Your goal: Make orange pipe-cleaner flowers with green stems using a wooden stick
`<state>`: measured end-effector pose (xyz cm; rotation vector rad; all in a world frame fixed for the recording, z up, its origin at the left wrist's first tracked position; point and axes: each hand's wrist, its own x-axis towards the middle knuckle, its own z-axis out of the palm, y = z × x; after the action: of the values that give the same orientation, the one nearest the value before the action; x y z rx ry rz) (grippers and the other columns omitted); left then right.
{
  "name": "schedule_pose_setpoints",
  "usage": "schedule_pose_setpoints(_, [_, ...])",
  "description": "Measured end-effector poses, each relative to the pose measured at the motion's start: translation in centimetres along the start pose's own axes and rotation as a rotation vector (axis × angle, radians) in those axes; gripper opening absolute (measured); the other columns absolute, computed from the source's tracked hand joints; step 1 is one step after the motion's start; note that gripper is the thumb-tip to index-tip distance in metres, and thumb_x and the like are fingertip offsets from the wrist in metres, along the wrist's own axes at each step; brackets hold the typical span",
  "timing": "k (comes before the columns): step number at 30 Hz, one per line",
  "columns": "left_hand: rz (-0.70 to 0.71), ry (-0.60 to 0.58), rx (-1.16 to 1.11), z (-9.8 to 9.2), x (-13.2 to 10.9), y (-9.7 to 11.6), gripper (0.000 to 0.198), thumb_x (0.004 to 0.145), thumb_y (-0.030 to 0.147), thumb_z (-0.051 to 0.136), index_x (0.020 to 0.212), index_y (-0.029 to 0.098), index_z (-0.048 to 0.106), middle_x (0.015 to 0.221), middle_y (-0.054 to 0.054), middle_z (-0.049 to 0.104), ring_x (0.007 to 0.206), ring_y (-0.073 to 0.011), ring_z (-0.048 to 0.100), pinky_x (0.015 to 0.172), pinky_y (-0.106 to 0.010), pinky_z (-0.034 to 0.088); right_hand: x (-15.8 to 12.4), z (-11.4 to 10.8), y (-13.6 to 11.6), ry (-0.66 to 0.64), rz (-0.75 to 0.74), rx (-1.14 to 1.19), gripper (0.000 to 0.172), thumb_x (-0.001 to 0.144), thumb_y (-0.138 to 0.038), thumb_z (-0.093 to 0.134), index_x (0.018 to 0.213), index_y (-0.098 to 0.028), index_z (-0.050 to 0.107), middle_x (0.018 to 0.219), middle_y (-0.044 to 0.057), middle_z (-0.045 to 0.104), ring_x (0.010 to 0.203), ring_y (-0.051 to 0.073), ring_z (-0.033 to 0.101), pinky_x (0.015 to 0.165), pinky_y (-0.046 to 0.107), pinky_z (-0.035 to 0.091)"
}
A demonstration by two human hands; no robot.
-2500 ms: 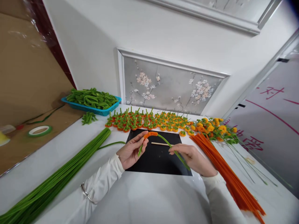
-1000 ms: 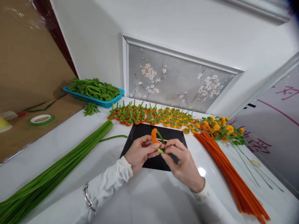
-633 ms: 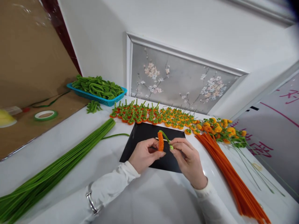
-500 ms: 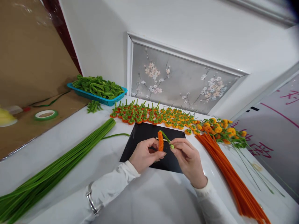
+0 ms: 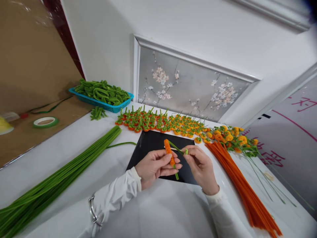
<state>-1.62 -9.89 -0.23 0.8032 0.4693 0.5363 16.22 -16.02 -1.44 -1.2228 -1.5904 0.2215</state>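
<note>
Over the black mat, my left hand pinches an orange fuzzy pipe-cleaner coil between thumb and fingers. A short green piece pokes out below the coil. From its top, a green pipe cleaner slants down to my right hand, whose thumb and forefinger are closed on it. Its pale green end shows at those fingertips. A thin pale stick lies between the hands behind the coil; which hand holds it I cannot tell.
Behind the mat stand rows of orange and yellow pipe-cleaner pieces with green tops. A long green bundle lies left, an orange bundle right. Farther out are a blue basket, green tape roll and finished-looking orange flowers.
The orange coil has tilted, its top leaning left, and my left fingers have shifted along it. A green piece now shows below it. My right hand still pinches the green pipe cleaner.
</note>
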Motion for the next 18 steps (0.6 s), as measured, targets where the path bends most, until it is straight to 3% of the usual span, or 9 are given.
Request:
schedule_pose_setpoints(4, [0.041, 0.150, -0.067, -0.3, 0.5, 0.1, 0.007, 0.081, 0.019, 0.063, 0.083, 0.013, 0.066, 0.083, -0.005, 0.070, 0.082, -0.0156, 0.069, 0.076, -0.027, 0.055, -0.1, -0.1, -0.8, -0.141, -0.031, -0.062, 0.009, 0.085, -0.020, 0.053, 0.078, -0.020, 0.057, 0.101, 0.008, 0.055, 0.090, 0.019, 0.056, 0.080, 0.035, 0.047])
schedule_pose_setpoints(8, [0.089, 0.188, -0.085, -0.6, 0.8, 0.0, 0.009, 0.081, 0.021, 0.063, 0.080, 0.013, 0.067, 0.081, -0.004, 0.071, 0.080, -0.0140, 0.068, 0.077, -0.027, 0.055, -0.2, 0.4, -1.5, -0.282, -0.024, -0.111, 0.008, 0.083, -0.019, 0.054, 0.076, -0.019, 0.057, 0.108, 0.009, 0.051, 0.090, 0.019, 0.056, 0.080, 0.035, 0.047])
schedule_pose_setpoints(12, [0.113, 0.198, -0.077, -0.6, 0.8, -0.2, 0.011, 0.079, 0.024, 0.066, 0.080, 0.014, 0.067, 0.080, -0.004, 0.071, 0.081, -0.0143, 0.068, 0.078, -0.028, 0.055, -0.2, 0.8, -1.8, -0.282, -0.026, -0.120, 0.011, 0.081, -0.014, 0.053, 0.072, -0.018, 0.055, 0.106, 0.008, 0.050, 0.098, 0.019, 0.053, 0.085, 0.034, 0.044])
schedule_pose_setpoints(18, [0.142, 0.187, -0.038, -0.8, 1.0, -0.4, 0.016, 0.073, 0.029, 0.072, 0.079, 0.015, 0.067, 0.083, -0.003, 0.071, 0.082, -0.0145, 0.067, 0.080, -0.028, 0.053, -0.1, 0.8, -1.8, -0.281, -0.023, -0.125, 0.013, 0.078, -0.010, 0.052, 0.069, -0.018, 0.052, 0.102, 0.007, 0.050, 0.093, 0.018, 0.054, 0.081, 0.032, 0.045])
